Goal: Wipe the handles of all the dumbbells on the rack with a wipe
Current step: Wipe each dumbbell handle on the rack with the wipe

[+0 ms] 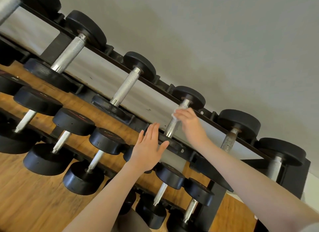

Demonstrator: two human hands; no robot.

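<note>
Right now the right hand [187, 118] pinches a white wipe [177, 111] around the upper end of one top-row dumbbell handle [174, 123]. The left hand [149, 148] lies flat, fingers straight, against that dumbbell's near weight. Nothing shows which handles are already clean; two rows below look like work remaining on the rack [291, 176].

Left hand [149, 149] flat, fingers straight; right hand [189, 123] curled, gripping.

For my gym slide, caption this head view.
Right hand wipes a top-rack dumbbell handle with a wipe; left hand open.
</note>
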